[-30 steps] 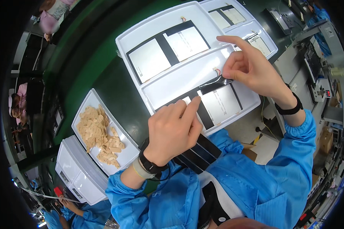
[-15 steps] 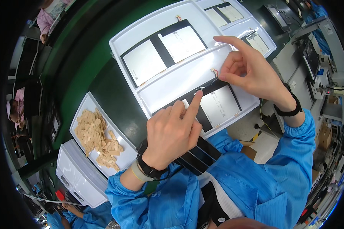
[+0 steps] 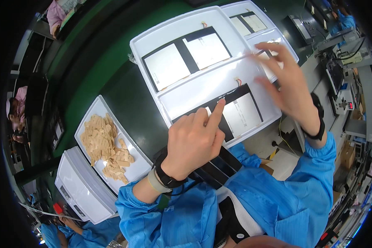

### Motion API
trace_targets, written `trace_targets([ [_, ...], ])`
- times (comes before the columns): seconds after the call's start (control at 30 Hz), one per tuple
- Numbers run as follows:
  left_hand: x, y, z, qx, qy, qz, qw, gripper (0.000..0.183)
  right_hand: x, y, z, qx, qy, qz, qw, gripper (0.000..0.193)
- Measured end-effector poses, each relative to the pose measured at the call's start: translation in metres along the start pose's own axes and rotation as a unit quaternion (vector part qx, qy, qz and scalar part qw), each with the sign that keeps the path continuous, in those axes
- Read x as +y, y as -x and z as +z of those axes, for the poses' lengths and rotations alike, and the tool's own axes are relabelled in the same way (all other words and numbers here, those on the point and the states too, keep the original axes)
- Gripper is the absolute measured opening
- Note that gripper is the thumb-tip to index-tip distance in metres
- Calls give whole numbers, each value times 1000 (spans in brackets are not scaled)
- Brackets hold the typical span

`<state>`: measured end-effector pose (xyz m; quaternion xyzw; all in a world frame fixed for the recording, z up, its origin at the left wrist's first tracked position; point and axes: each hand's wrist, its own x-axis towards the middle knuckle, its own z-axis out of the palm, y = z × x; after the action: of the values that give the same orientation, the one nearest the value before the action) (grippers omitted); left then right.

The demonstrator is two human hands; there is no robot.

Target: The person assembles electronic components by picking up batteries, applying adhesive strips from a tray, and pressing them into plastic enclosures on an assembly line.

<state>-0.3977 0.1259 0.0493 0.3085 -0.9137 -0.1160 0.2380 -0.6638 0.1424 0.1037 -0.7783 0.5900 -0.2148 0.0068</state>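
Note:
A flat battery pack (image 3: 244, 116), with silver-white cells in a black frame, lies in the near compartment of a white tray (image 3: 182, 98). My left hand (image 3: 194, 138) rests over the pack, index finger stretched out and its tip on the black strip along the far edge. The other left fingers are curled and hold nothing. A short lead with a small connector (image 3: 238, 82) sticks up from that edge. To the right of it, my right hand (image 3: 292, 89) hovers above the tray with fingers apart, nothing in them, slightly blurred.
A second battery pack (image 3: 206, 50) lies in the tray's far compartment. Another white tray (image 3: 273, 23) with packs adjoins at the far right. On the left, a white tray (image 3: 134, 153) holds a heap of tan strips (image 3: 99, 138), beside stacked white trays (image 3: 84, 186). Other people sit farther off.
My right hand has come away from the lead to the right, and its pinched fingers have spread. My left fingertip stays on the black strip. The whole view has shifted slightly.

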Motion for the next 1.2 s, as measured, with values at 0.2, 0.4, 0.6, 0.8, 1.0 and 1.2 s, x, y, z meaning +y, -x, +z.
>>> trace_targets([
  [0.2, 1, 6, 1, 57, 26, -3, 998, 52, -24, 22, 16, -115, 7, -104, 988, 54],
  [0.4, 1, 8, 2, 73, 26, 4, 997, 52, -28, 32, 13, -129, 144, -81, 978, 68],
  [0.6, 1, 9, -3, 77, 41, -1, 996, 50, -43, 29, 22, -144, 68, -113, 981, 71],
  [0.8, -10, 26, -48, 78, 146, -150, 975, 15, 1, 52, 0, -38, 24, -16, 999, 54],
  [1.0, -50, 27, -49, -33, 99, -288, 952, 36, 20, 42, 32, 99, -199, 90, 971, 51],
  [1.2, -26, 14, -61, 10, -14, -227, 974, 37, 28, 26, 47, 89, -199, 159, 963, 42],
])
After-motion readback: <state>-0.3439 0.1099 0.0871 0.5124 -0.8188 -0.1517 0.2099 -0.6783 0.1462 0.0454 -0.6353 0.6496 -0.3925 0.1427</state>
